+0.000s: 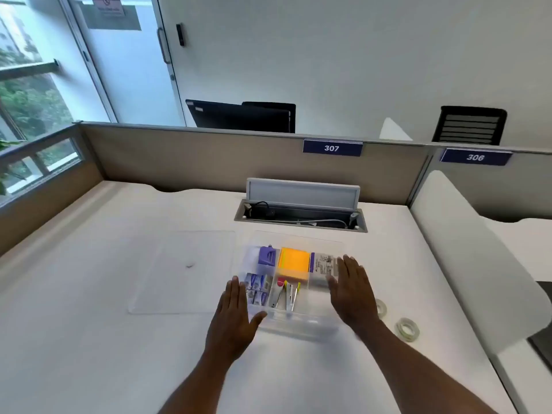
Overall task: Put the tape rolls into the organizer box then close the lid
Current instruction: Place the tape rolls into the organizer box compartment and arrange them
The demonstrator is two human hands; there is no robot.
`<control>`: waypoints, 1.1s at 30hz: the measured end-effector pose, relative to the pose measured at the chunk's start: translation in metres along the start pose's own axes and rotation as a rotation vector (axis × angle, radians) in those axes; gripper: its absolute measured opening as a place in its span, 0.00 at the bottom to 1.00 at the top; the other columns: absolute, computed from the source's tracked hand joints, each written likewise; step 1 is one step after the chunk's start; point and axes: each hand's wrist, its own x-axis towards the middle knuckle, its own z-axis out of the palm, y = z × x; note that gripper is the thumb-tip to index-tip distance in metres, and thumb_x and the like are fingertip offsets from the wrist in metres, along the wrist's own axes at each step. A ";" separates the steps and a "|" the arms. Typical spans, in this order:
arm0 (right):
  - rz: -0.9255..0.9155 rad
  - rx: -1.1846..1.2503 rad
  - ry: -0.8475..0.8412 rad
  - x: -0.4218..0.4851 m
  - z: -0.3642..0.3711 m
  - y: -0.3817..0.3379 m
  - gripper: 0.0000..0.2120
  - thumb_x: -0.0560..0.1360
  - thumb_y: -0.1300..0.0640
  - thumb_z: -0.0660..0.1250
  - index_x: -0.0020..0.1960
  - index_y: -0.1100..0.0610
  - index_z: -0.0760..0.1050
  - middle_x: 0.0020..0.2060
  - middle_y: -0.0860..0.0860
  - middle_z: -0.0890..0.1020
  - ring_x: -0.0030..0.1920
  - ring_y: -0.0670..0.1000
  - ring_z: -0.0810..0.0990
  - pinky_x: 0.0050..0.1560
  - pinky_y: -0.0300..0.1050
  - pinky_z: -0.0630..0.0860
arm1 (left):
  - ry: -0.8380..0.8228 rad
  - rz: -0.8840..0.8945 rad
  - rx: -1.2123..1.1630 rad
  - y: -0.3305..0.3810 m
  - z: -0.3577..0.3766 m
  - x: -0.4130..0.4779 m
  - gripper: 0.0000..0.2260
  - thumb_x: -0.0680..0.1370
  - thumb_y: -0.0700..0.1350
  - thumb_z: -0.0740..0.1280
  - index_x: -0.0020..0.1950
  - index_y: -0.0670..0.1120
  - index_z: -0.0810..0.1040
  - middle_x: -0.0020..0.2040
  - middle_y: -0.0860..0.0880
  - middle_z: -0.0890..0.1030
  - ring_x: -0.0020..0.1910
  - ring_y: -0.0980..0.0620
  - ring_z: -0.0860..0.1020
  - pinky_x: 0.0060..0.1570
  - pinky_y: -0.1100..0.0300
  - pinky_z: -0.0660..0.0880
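The organizer box, its long axis running left-right along the desk, is flanked by the left hand and right hand, both flat, spread, holding nothing. Two tape rolls lie flat toward the desk's right edge and could be knocked off by the right forearm; the lid lies left of the box.

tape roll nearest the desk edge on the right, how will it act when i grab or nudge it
The tape roll looks like a thin clear ring lying flat, so probably light and stable until tipped on edge, when it could roll. Its smooth side may be slippery; pinching through the open centre seems safer.
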 end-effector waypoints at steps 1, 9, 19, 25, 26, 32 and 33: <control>0.041 0.013 0.022 0.000 -0.001 0.007 0.25 0.79 0.49 0.51 0.67 0.65 0.69 0.65 0.64 0.74 0.67 0.63 0.72 0.68 0.58 0.69 | -0.012 -0.027 0.000 -0.003 0.003 -0.006 0.42 0.74 0.70 0.43 0.76 0.39 0.47 0.76 0.45 0.44 0.77 0.47 0.44 0.74 0.55 0.48; 0.270 -0.023 -0.130 -0.022 -0.005 0.063 0.17 0.64 0.71 0.58 0.51 0.73 0.74 0.43 0.67 0.78 0.45 0.67 0.78 0.49 0.57 0.77 | -0.034 -0.143 0.036 -0.009 0.023 -0.031 0.47 0.71 0.72 0.44 0.76 0.36 0.48 0.78 0.38 0.51 0.77 0.43 0.50 0.74 0.53 0.51; 0.245 -0.011 -0.471 -0.029 0.008 0.079 0.23 0.77 0.53 0.60 0.70 0.57 0.64 0.65 0.57 0.70 0.66 0.59 0.69 0.65 0.51 0.70 | -0.088 -0.241 0.017 -0.012 0.045 -0.041 0.53 0.66 0.77 0.35 0.76 0.36 0.48 0.78 0.38 0.51 0.77 0.43 0.50 0.75 0.52 0.51; 0.236 -0.046 -0.402 -0.023 0.015 0.081 0.19 0.76 0.59 0.57 0.66 0.58 0.68 0.62 0.56 0.72 0.63 0.58 0.71 0.63 0.49 0.71 | -0.098 -0.211 0.099 -0.018 0.052 -0.039 0.51 0.67 0.75 0.33 0.77 0.40 0.49 0.78 0.42 0.52 0.78 0.46 0.49 0.75 0.54 0.46; 0.228 -0.060 -0.385 -0.022 0.015 0.083 0.18 0.77 0.59 0.54 0.66 0.59 0.68 0.62 0.56 0.72 0.63 0.58 0.71 0.63 0.48 0.70 | -0.089 -0.212 0.107 -0.019 0.053 -0.039 0.50 0.67 0.75 0.33 0.77 0.40 0.49 0.78 0.43 0.52 0.78 0.47 0.49 0.75 0.55 0.46; 0.246 -0.157 -0.319 -0.015 0.025 0.094 0.17 0.79 0.58 0.48 0.60 0.59 0.71 0.58 0.56 0.76 0.59 0.57 0.74 0.58 0.47 0.71 | -0.071 -0.219 0.119 -0.023 0.057 -0.037 0.47 0.69 0.74 0.38 0.77 0.41 0.50 0.78 0.44 0.53 0.78 0.49 0.50 0.75 0.55 0.46; 0.257 -0.171 -0.323 -0.013 0.026 0.094 0.15 0.79 0.58 0.51 0.60 0.58 0.71 0.56 0.57 0.76 0.57 0.57 0.76 0.58 0.47 0.72 | -0.073 -0.220 0.122 -0.024 0.057 -0.037 0.47 0.70 0.74 0.38 0.77 0.41 0.49 0.78 0.44 0.52 0.78 0.49 0.50 0.75 0.55 0.46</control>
